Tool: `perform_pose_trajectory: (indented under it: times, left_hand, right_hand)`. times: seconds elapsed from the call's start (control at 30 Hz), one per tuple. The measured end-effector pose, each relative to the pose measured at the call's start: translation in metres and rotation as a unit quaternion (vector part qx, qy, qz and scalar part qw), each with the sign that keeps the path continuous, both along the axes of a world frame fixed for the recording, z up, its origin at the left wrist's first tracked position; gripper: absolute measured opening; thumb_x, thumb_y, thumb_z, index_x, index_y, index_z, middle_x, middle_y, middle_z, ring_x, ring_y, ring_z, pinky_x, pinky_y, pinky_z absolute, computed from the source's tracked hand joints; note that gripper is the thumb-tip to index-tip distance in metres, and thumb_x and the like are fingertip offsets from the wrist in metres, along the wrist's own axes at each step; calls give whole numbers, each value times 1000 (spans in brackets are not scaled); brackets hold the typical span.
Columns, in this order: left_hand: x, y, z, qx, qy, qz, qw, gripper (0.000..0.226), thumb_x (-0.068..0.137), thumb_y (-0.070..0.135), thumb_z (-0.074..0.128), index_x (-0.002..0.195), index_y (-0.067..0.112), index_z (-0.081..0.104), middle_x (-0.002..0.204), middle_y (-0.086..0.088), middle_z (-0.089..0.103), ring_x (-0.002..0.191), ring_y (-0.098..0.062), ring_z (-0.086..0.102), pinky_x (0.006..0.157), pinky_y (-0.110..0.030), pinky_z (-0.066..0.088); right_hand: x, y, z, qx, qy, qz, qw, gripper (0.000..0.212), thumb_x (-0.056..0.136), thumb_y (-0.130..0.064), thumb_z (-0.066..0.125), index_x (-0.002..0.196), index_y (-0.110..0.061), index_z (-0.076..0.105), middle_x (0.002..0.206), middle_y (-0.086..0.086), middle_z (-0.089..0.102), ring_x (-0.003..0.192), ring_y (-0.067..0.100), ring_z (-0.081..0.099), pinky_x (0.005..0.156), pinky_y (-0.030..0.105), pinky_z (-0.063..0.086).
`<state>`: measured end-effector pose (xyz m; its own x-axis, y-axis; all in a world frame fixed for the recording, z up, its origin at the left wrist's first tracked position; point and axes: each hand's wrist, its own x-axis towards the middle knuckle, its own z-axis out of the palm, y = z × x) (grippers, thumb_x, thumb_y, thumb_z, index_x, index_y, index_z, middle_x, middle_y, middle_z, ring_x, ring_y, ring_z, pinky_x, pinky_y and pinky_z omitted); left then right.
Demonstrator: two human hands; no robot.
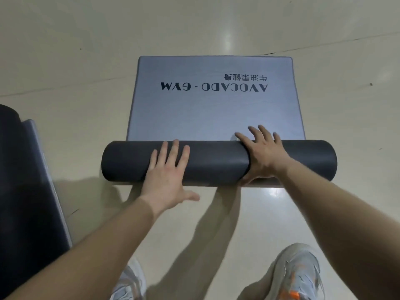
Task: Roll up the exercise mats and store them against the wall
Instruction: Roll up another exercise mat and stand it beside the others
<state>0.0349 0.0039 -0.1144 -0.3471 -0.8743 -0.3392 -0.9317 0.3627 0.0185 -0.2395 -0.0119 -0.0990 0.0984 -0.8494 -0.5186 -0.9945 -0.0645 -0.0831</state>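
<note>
A grey exercise mat point(214, 109) lies on the pale floor, printed with "AVOCADO · GYM" upside down to me. Its near part is wound into a thick dark roll point(218, 162) lying crosswise in front of me. My left hand point(167, 176) rests flat on top of the roll, fingers spread, left of its middle. My right hand point(263, 152) drapes over the roll's right half, fingers apart and reaching onto the flat mat beyond, thumb under the near side. A short flat stretch of mat remains beyond the roll.
A second dark mat point(28, 187) lies at the left edge, partly rolled at its far end. My two light sneakers point(300, 273) stand on the glossy floor point(65, 61) below the roll. Open floor surrounds the mat on the far and right sides.
</note>
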Motion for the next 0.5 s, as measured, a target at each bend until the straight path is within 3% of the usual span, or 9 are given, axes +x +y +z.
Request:
perform_pose_trajectory:
  times: [0.07, 0.2, 0.27, 0.37, 0.5]
  left_hand:
    - [-2, -10, -16, -6, -40, -18, 999, 141, 58, 87, 68, 160, 23, -6, 170, -6, -1, 155, -34, 0, 125, -51, 6]
    - [-11, -65, -15, -35, -6, -30, 999, 127, 46, 83, 72, 151, 27, 26, 152, 0, 42, 140, -27, 38, 118, -45, 26]
    - [-12, -88, -7, -8, -3, -44, 999, 123, 44, 85, 68, 147, 28, 33, 141, 2, 52, 128, -26, 49, 112, -44, 35]
    - [-14, -96, 6, 52, -3, -41, 998, 120, 42, 83, 72, 145, 30, 39, 131, 3, 58, 118, -27, 55, 101, -43, 44]
    - [-1, -60, 19, 175, -3, -23, 984, 123, 40, 83, 73, 146, 32, 37, 132, 5, 58, 116, -26, 57, 97, -43, 48]
  right_hand:
    - [-6, -4, -5, -20, -13, 9, 1000, 143, 46, -84, 81, 161, -34, 13, 168, 12, 14, 156, 37, 7, 126, 58, 8]
    - [-14, 26, -22, -124, 39, 36, 991, 148, 43, -74, 88, 161, -22, 16, 159, 16, 34, 145, 42, 33, 121, 56, 24]
    - [-15, 12, -23, -153, 56, 50, 985, 131, 50, -60, 88, 157, -24, 21, 146, 12, 46, 131, 38, 47, 113, 51, 35]
    - [-12, 0, -11, -120, 53, 41, 991, 114, 51, -57, 82, 147, -30, 27, 130, 6, 54, 111, 34, 55, 101, 47, 45]
    - [-2, 37, 8, -38, 34, 63, 997, 106, 56, -64, 81, 143, -36, 27, 126, 0, 54, 108, 29, 58, 97, 42, 48]
